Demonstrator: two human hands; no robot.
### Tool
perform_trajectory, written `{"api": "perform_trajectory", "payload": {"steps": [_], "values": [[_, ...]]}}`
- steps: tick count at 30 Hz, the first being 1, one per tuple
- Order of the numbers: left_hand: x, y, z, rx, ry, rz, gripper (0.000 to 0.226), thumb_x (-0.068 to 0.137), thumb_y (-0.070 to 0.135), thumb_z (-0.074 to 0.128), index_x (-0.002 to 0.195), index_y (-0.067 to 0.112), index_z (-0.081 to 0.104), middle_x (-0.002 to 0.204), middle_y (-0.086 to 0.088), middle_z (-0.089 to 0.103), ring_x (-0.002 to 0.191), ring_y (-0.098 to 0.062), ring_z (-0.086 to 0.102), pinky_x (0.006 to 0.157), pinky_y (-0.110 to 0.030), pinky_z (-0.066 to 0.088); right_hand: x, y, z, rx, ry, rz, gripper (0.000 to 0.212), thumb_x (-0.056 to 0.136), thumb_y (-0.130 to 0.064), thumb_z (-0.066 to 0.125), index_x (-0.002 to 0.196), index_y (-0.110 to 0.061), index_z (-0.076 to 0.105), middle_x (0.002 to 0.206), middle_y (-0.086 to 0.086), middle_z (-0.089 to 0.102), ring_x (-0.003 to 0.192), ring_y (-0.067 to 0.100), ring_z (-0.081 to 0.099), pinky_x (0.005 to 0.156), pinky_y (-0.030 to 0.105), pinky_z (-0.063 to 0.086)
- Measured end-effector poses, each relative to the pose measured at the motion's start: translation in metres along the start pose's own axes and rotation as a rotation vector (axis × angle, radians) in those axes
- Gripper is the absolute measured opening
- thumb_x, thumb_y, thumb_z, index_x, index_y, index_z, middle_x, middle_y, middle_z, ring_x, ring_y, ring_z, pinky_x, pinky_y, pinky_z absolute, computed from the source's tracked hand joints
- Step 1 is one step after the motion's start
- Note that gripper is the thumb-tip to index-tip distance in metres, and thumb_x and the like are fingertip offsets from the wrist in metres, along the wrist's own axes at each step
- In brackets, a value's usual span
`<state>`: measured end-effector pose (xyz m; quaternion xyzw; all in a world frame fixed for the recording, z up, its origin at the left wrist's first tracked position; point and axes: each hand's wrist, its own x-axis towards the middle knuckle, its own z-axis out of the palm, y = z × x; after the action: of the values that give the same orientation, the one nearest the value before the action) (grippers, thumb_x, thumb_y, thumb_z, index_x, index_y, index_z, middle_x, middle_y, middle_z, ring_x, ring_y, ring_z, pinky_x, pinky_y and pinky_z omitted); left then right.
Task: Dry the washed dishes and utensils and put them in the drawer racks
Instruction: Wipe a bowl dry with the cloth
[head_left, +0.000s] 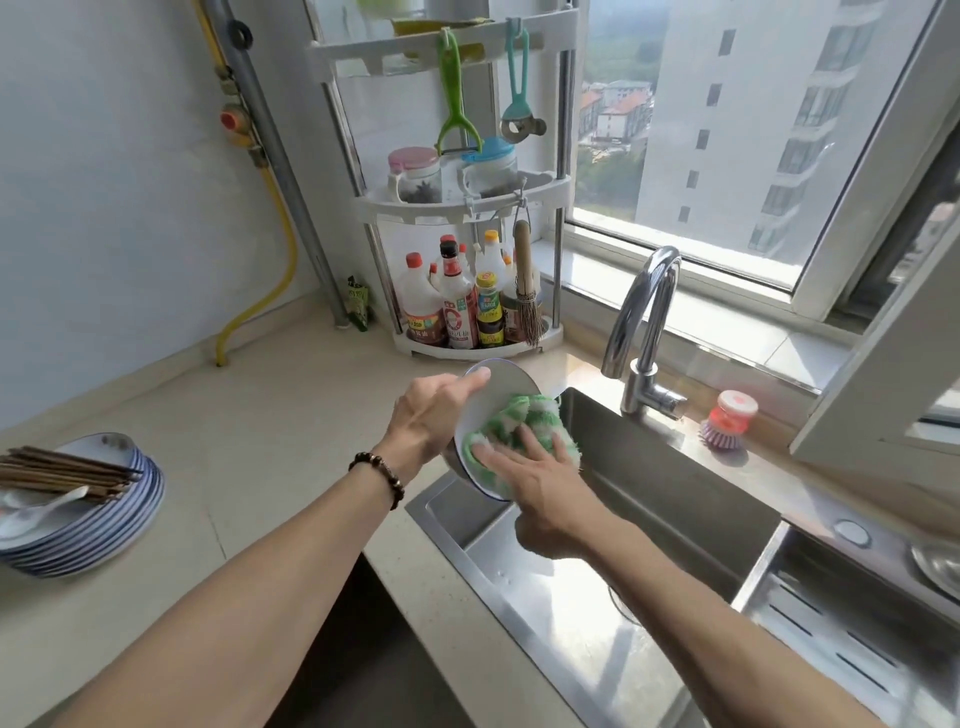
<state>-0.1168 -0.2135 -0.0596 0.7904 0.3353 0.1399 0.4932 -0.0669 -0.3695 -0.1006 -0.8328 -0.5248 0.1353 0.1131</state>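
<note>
A white plate (506, 387) with a blue rim is held tilted on edge above the sink's left corner. My left hand (434, 413) grips its back and upper rim, thumb lying along the top edge. My right hand (537, 480) presses a green-and-white cloth (519, 428) flat against the plate's face, fingers spread. At the far left of the counter stands a stack of blue-rimmed plates (104, 525), with dark chopsticks (62, 470) and a white spoon (41, 512) lying on top.
A steel sink (597, 613) lies below my hands, with a tap (644, 332) behind it and a dish brush (727, 421) on the ledge. A corner rack (467, 208) with bottles stands at the back. A perforated steel tray (841, 623) sits at the right.
</note>
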Motion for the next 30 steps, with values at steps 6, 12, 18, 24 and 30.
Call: {"api": "perform_trajectory", "payload": {"steps": [6,12,18,24,30], "values": [[0.004,-0.001,-0.002,0.104,-0.046,-0.047,0.068,0.075,0.072,0.060,0.076,0.003,0.060,0.072,-0.008,0.060,0.075,-0.027,0.058,0.068,-0.035,0.038,-0.011,-0.012,0.008,0.445,-0.024,-0.090,0.098,0.077,0.010,0.048,0.157,-0.039,0.017,0.148,-0.004,0.047,0.121,0.020,0.057,0.113,0.036,0.037],[0.006,0.000,-0.004,0.138,0.055,-0.025,0.050,0.079,0.061,0.061,0.070,0.012,0.055,0.069,-0.001,0.051,0.068,-0.023,0.048,0.063,-0.035,0.032,-0.001,-0.030,0.002,0.490,-0.005,0.036,0.069,0.081,0.004,0.046,0.141,-0.029,0.042,0.141,0.006,0.052,0.103,0.022,0.061,0.106,0.056,0.044],[0.009,0.006,-0.035,0.059,-0.193,-0.160,0.037,0.087,0.048,0.066,0.094,0.012,0.071,0.075,-0.005,0.066,0.060,-0.019,0.064,0.053,-0.024,0.047,0.003,-0.006,0.024,0.021,0.189,-0.222,0.078,0.080,0.002,0.056,0.149,-0.029,0.038,0.151,-0.003,0.048,0.136,0.018,0.044,0.125,0.040,0.007],[0.001,0.010,-0.043,-0.158,-0.265,-0.297,0.047,0.088,0.060,0.059,0.108,0.018,0.066,0.088,-0.011,0.065,0.076,-0.024,0.064,0.064,-0.028,0.057,0.018,0.002,0.018,-0.322,0.509,-0.240,0.028,0.073,-0.007,0.076,0.099,-0.013,0.069,0.077,0.001,0.065,0.071,0.024,0.058,0.074,0.036,0.053],[-0.015,-0.001,-0.006,-0.436,-0.086,-0.120,0.057,0.067,0.049,0.066,0.115,0.017,0.064,0.111,-0.009,0.071,0.096,-0.023,0.066,0.071,-0.033,0.049,0.023,-0.037,0.006,0.045,0.640,-0.076,0.030,0.059,-0.009,0.086,0.074,-0.016,0.061,0.063,-0.001,0.060,0.059,0.024,0.055,0.052,0.029,0.038]]}}
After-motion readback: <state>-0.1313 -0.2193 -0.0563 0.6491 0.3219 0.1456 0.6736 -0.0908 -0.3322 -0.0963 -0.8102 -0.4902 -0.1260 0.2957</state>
